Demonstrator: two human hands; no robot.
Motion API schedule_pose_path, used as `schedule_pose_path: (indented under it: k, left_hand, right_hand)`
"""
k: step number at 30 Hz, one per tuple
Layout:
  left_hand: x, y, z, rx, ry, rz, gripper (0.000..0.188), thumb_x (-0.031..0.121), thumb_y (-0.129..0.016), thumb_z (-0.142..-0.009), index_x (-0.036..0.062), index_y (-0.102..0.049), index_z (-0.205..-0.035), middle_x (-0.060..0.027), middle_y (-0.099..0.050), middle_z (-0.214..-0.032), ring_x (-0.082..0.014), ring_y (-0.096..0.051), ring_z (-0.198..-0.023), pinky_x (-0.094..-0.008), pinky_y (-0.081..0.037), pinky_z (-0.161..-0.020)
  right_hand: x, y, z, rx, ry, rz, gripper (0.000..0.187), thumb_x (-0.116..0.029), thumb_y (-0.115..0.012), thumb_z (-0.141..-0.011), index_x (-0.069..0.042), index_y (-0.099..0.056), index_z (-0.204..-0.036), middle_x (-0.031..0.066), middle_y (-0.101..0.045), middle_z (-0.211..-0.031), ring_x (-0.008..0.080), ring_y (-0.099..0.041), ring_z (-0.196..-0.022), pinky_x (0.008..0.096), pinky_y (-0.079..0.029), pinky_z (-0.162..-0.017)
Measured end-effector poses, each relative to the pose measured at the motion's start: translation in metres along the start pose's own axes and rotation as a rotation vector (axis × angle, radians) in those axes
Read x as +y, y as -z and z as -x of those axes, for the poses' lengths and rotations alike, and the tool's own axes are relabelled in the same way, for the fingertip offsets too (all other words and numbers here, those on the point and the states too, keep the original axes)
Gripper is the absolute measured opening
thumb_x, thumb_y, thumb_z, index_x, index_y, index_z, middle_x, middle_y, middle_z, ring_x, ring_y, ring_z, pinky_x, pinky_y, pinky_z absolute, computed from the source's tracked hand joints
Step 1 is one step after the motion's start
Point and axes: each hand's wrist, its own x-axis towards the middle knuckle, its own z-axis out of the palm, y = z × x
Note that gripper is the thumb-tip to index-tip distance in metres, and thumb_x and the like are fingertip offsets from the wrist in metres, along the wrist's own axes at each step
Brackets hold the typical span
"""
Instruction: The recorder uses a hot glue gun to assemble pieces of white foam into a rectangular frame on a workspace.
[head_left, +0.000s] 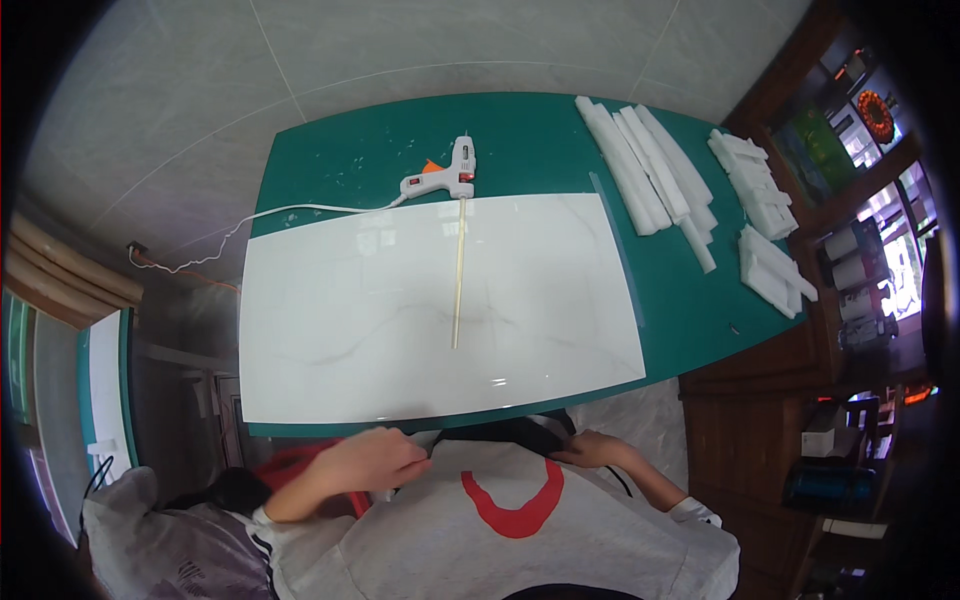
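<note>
white panel: a glossy white rectangular panel with faint grey marbling (340, 320) lay flat on a green-topped table (690, 330), its long near side close to the table's front edge.
glue gun: a white plastic glue gun with an orange trigger (462, 172) rested on its side at the panel's far edge, nozzle pointed away from the person, neither hand touching it.
glue stick: a long, thin, pale yellow stick (459, 275) ran from the rear of the glue gun toward the person, ending over the middle of the panel.
cable: a thin white cord (300, 208) led left from the gun's handle, off the table, toward a wall socket (137, 250).
left hand: the person's left hand (375, 460), blurred, hovered off the table's near edge, fingers curled; whether its grip held anything could not be told.
right hand: the right hand (594, 449) was lowered beside dark fabric (548, 432) at the person's front, its fingertips partly hidden; the state of its grip could not be told.
foam: long white foam strips (655, 170) lay bunched right of the panel, with shorter white foam blocks (752, 180) near the table's right edge.
clothing: the person wore a light grey top (610, 530) with a red curved print.
</note>
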Motion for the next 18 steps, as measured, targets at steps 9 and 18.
schedule_pose_path:
  k: [9,18]
  left_hand:
    - [-0.079,-0.143,0.006,0.143,0.677,0.16,0.035,0.028,-0.041,-0.086,-0.0026,-0.057,-0.084,-0.02,-0.061,-0.08,-0.0378,-0.059,-0.076,-0.0437,-0.047,-0.07]
    - [-0.13,-0.225,-0.011,0.183,0.293,0.535,0.043,0.037,-0.044,-0.085,-0.0007,-0.053,-0.101,-0.0157,-0.06,-0.087,-0.0278,-0.057,-0.08,-0.0349,-0.044,-0.072]
  right_hand:
    - [0.0,-0.005,-0.013,-0.029,0.106,0.056,0.036,-0.037,-0.051,-0.082,-0.003,-0.063,-0.084,0.0197,-0.061,-0.077,0.036,-0.058,-0.073,0.0399,-0.046,-0.067]
    - [0.012,-0.015,-0.016,-0.042,0.108,-0.28,0.033,-0.032,-0.057,-0.081,-0.001,-0.062,-0.074,0.009,-0.055,-0.056,0.0155,-0.05,-0.049,0.0294,-0.039,-0.048]
